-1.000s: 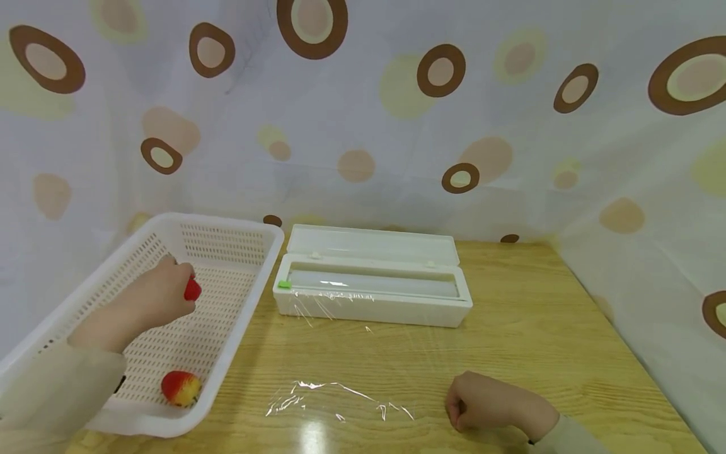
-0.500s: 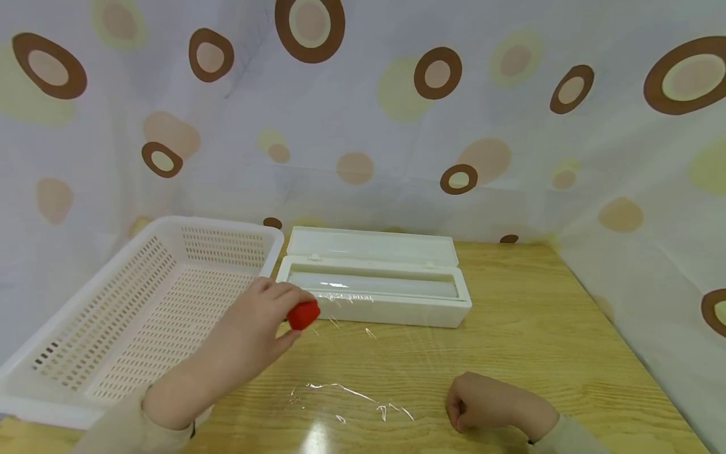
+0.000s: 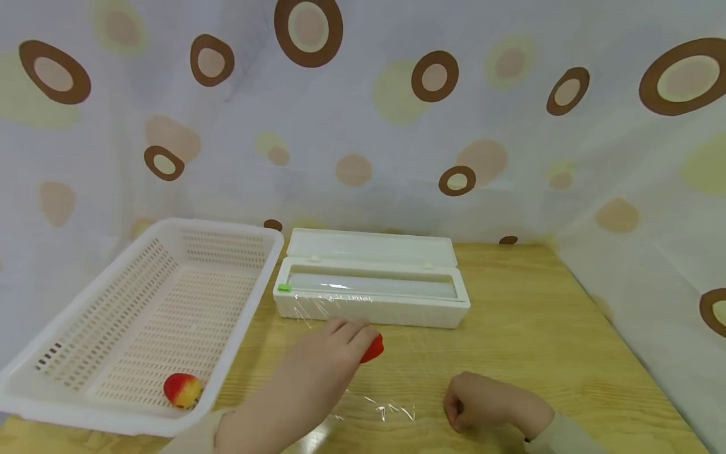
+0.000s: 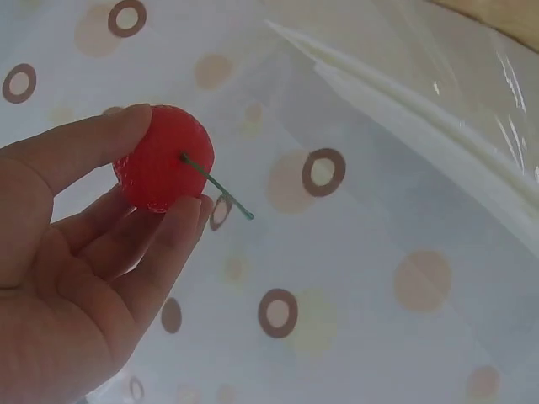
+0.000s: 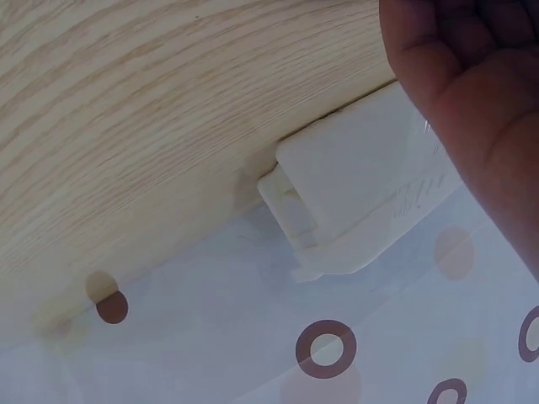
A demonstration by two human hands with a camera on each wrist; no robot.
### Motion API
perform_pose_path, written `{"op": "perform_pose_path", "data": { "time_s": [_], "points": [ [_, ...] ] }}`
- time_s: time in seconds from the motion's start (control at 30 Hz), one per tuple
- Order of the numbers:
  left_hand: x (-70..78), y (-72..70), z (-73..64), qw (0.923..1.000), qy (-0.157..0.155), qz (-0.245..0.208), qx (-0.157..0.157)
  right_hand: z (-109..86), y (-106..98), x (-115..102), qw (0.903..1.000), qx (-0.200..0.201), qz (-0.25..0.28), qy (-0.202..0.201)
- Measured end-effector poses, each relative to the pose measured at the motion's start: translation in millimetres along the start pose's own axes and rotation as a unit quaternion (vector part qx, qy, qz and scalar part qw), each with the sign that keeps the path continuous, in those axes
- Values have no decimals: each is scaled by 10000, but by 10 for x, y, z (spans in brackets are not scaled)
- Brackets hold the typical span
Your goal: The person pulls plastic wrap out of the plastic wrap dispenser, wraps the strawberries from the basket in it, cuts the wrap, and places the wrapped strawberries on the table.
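Note:
My left hand pinches a red toy fruit between thumb and fingertips; its thin green stem points away from the palm. In the head view this hand hovers over a sheet of clear cling film drawn forward from a white dispenser box. The box's lid is up and a roll lies inside. Right of the film, my right hand rests low on the table with its fingers curled in, nothing visible in them. A red and yellow toy fruit lies in the white basket.
The white slotted basket stands on the left of the wooden table. A small green tab sits on the box's left end. A patterned curtain closes off the back and right side.
My left hand has lifted the red toy fruit out of the basket and carried it right, over the cling film. The right hand has stayed almost still.

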State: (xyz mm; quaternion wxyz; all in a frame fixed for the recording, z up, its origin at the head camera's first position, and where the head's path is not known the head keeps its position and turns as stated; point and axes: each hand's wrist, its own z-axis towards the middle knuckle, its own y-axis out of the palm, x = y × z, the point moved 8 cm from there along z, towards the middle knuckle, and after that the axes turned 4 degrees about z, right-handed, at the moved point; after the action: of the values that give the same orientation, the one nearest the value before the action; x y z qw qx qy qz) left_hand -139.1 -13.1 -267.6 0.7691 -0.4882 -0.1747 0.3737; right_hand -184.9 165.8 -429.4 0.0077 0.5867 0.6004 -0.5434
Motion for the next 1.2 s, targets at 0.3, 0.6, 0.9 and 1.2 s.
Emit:
{"op": "perform_pose_path", "data": {
  "time_s": [0.3, 0.6, 0.9, 1.2],
  "points": [
    [121, 613, 198, 9964, -57, -192, -829, -39, 8, 24, 10000, 8, 38, 62],
    [63, 1214, 84, 9851, -131, -351, -1680, -36, 14, 19, 10000, -16, 53, 37],
    [-30, 1454, -50, 9753, -251, -974, -1966, -17, 1, -10, 10000, -33, -32, -3],
    [-30, 1450, -76, 9761, -172, -1230, -1782, -140, -132, -56, 9958, -183, 427, -793]
  ]
}}
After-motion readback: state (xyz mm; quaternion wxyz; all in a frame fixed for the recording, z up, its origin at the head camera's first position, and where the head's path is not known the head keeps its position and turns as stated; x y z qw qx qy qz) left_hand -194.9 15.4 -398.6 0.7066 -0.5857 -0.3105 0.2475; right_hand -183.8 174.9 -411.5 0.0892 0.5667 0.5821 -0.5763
